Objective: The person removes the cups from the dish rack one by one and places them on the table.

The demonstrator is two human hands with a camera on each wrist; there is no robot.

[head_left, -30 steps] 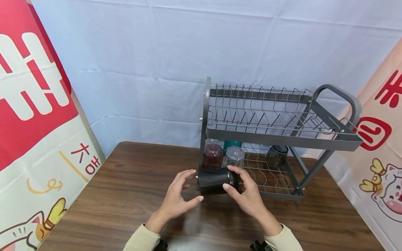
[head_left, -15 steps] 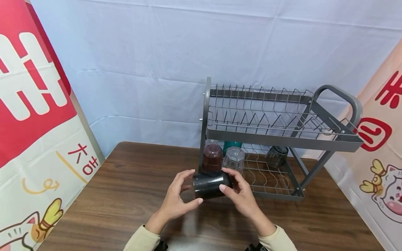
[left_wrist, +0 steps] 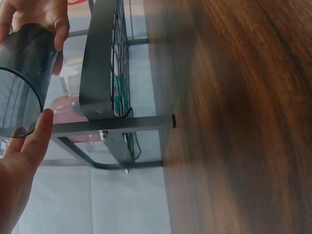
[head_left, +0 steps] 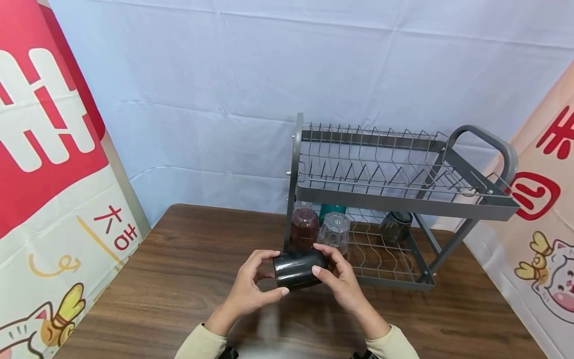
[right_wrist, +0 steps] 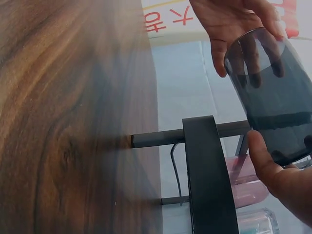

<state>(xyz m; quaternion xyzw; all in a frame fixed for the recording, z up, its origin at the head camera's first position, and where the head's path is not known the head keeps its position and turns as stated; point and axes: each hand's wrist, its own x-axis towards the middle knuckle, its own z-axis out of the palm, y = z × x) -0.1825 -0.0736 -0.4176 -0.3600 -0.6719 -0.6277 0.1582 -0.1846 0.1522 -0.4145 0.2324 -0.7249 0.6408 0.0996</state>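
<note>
A dark, see-through drinking glass (head_left: 296, 269) lies sideways in the air above the table, its mouth to the left. My right hand (head_left: 344, 283) grips it round the base end, thumb on the near side. At the mouth end, my left hand (head_left: 252, 285) holds the rim between thumb and fingers. The left wrist view shows the glass's round rim with left fingertips (left_wrist: 45, 119) right at it. Through the tinted wall of the glass (right_wrist: 275, 92), left-hand fingers show in the right wrist view.
Just behind the hands stands a grey two-tier dish rack (head_left: 405, 203). Its lower tier bears a pink glass (head_left: 304, 227), a clear faceted glass (head_left: 334, 230), a teal cup (head_left: 333, 209) and a dark glass (head_left: 395, 225) at right. The wooden table (head_left: 202, 244) extends left.
The dark glass has moved left and slightly toward me, carried by my right hand. Its rim has come between my left thumb and fingers, which were apart from it before.
</note>
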